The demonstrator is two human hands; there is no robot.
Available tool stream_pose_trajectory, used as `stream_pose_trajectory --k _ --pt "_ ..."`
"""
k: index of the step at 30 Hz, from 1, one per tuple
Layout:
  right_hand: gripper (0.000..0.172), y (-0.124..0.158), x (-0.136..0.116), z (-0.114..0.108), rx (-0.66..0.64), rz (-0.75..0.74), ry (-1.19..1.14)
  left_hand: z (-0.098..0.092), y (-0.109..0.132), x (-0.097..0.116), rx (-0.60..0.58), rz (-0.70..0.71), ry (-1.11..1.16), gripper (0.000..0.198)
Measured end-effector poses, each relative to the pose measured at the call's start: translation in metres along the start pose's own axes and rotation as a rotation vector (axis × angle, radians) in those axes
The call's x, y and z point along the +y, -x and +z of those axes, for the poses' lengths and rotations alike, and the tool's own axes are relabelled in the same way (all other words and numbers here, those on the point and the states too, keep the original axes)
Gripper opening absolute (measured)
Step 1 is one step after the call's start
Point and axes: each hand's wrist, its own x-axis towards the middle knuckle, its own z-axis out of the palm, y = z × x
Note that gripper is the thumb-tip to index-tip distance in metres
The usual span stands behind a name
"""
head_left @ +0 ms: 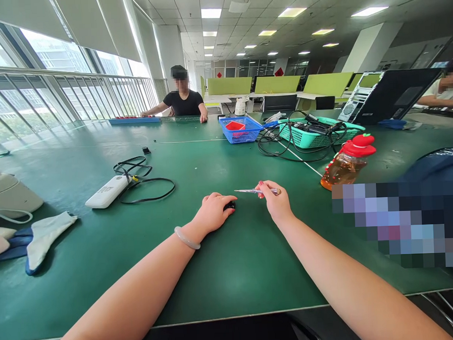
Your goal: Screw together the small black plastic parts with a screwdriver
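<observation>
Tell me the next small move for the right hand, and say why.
Probably ease the tool a little toward the black piece: the right hand grips the tool with its thin tip pointing at the left hand, which holds the piece between thumb and fingers, and the tip appears just short of it.

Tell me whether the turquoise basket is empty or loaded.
Loaded: black cables lie heaped in the turquoise basket, some trailing over its rim.

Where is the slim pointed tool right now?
In the head view, just right of centre, the slim pointed tool is in the right hand, its tip toward the left hand.
</observation>
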Motion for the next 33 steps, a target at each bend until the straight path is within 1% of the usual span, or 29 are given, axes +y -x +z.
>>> stream_pose_trajectory --k 3,6,9,12,15,18,20,21,23,25,28,30,33 --pt "0.035 0.001 0.001 0.000 0.001 -0.002 0.006 -0.002 0.005 0.004 -0.011 -0.011 0.033 0.029" --pt "0.035 0.001 0.002 -0.001 0.000 0.010 0.006 -0.008 0.020 0.006 -0.033 -0.006 0.065 0.026" --pt "0.034 0.002 0.001 0.000 -0.017 0.013 0.004 -0.019 0.047 0.000 -0.053 0.007 0.070 0.027" --pt "0.035 0.002 -0.001 0.001 -0.034 0.003 0.009 -0.037 0.082 -0.022 -0.054 -0.043 0.050 0.030" --pt "0.035 0.003 -0.001 0.002 -0.055 -0.005 0.006 -0.061 0.118 -0.059 -0.018 -0.188 -0.037 0.035" --pt "0.034 0.004 -0.002 0.002 -0.083 -0.007 0.010 -0.085 0.147 -0.097 0.046 -0.387 -0.187 0.042" --pt "0.033 0.005 -0.004 0.002 -0.096 -0.009 0.022 -0.101 0.161 -0.116 0.096 -0.506 -0.315 0.042" --pt "0.033 0.005 -0.004 0.002 -0.100 -0.012 0.028 -0.108 0.166 -0.121 0.110 -0.548 -0.344 0.043" --pt "0.033 0.006 -0.005 0.002 -0.099 -0.016 0.033 -0.122 0.173 -0.124 0.109 -0.639 -0.316 0.043" --pt "0.032 0.006 -0.005 0.002 -0.092 -0.016 0.029 -0.136 0.179 -0.120 0.115 -0.751 -0.232 0.045" --pt "0.032 0.006 -0.004 0.001 -0.086 -0.011 0.019 -0.150 0.186 -0.113 0.219 -0.914 -0.209 0.048" --pt "0.033 0.005 -0.003 0.001 -0.090 -0.006 0.019 -0.155 0.191 -0.112 0.265 -0.984 -0.265 0.049" --pt "0.033 0.006 -0.003 0.001 -0.097 0.001 0.024 -0.153 0.199 -0.116 0.243 -0.984 -0.378 0.051"
